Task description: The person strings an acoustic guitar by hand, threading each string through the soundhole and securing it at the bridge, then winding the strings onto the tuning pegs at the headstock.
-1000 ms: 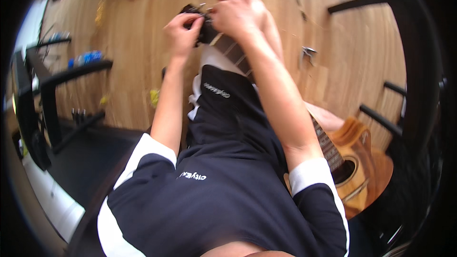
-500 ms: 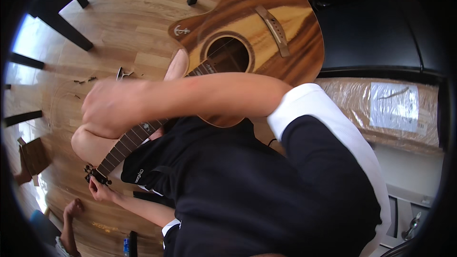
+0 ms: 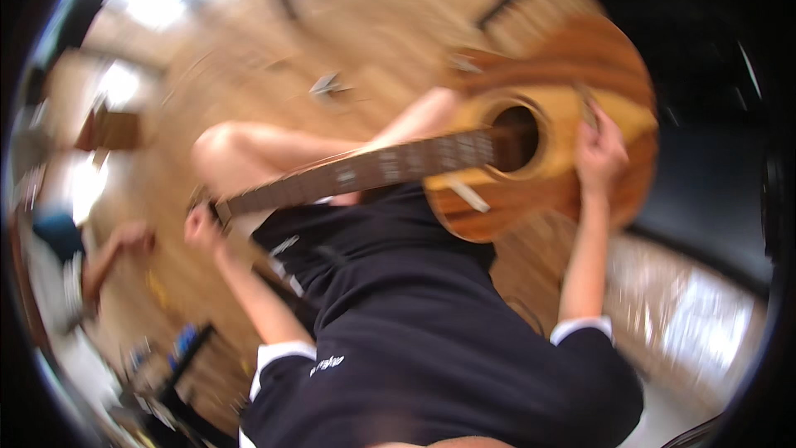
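An acoustic guitar lies across my lap, its brown wooden body to the right and its fretted neck running left. My left hand is closed at the headstock, which it partly hides. Over the bridge, my right hand has its fingers bent together; blur hides whatever is between them. A thin pale line, like a string, runs above the neck. Below the fretboard, a short pale strip shows against the body.
On the wooden floor beyond my legs lies a small silvery object, blurred. Another person's hand shows at the left, with a brown box farther off. A plastic-wrapped carton stands at the right beside a black surface.
My right hand has swung from above the neck's left part rightward to the bridge. My left hand stays at the headstock. The whole view has turned, and the guitar sits more level in it.
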Motion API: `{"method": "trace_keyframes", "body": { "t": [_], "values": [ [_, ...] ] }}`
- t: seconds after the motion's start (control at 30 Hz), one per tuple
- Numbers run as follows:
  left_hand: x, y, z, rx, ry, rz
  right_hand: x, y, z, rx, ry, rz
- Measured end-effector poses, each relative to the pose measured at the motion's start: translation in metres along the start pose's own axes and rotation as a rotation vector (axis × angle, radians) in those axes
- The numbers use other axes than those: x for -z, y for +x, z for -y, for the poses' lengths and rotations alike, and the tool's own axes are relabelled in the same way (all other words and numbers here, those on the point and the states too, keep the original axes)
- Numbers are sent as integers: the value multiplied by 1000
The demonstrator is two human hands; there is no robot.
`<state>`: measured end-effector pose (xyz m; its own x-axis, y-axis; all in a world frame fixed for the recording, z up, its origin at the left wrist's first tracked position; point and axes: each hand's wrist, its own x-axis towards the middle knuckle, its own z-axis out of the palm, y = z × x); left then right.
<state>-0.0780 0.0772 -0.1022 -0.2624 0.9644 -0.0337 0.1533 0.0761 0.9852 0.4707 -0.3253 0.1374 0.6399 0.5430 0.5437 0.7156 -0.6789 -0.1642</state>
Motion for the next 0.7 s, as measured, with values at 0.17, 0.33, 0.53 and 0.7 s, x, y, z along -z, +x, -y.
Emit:
{"method": "trace_keyframes", "body": {
  "t": [0.17, 0.33, 0.53, 0.7],
  "values": [
    [-9, -1, -7, -114, 223, -78, -10, -18, -23, -2, 41, -24],
    [-4, -16, -1, -132, 210, -184, -11, -16, -17, -36, -50, -32],
    [-11, -21, -14, -131, 230, -193, -10, -10, -17, 64, -20, -89],
    [-4, -16, -8, -129, 169, -99, -9, -8, -34, -2, -112, 18]
  ]
}}
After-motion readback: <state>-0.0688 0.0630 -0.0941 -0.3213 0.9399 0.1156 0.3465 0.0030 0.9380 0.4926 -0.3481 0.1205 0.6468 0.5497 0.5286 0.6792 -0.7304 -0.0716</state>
